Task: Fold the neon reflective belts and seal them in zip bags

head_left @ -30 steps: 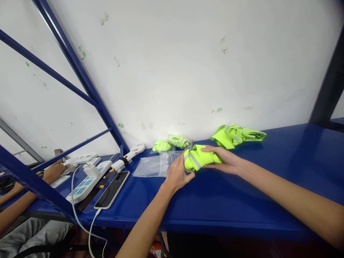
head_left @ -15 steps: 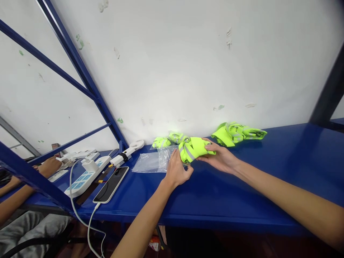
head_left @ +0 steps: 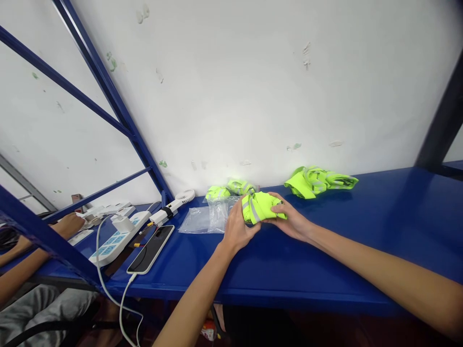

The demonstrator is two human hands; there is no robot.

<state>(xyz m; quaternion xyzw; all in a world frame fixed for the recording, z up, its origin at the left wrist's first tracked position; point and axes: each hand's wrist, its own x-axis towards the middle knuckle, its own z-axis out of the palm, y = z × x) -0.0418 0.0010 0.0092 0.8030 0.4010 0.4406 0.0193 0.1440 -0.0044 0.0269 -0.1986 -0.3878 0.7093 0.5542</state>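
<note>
1. One fluorescent yellow-green bundle (head_left: 261, 207) with grey stripes sits just below and right of the frame's centre.
2. Left hand (head_left: 238, 227) is clamped on its left side; right hand (head_left: 291, 219) grips its right side.
3. Clear plastic packaging (head_left: 197, 220) lies on the blue table (head_left: 318, 274), left of the left hand.
4. Two striped bundles (head_left: 217, 193) rest by the wall (head_left: 231, 86) near centre; a looser bundle (head_left: 307, 183) lies right of centre.
5. Lower left: a phone (head_left: 151, 250) beside a power strip (head_left: 108, 251).
</note>
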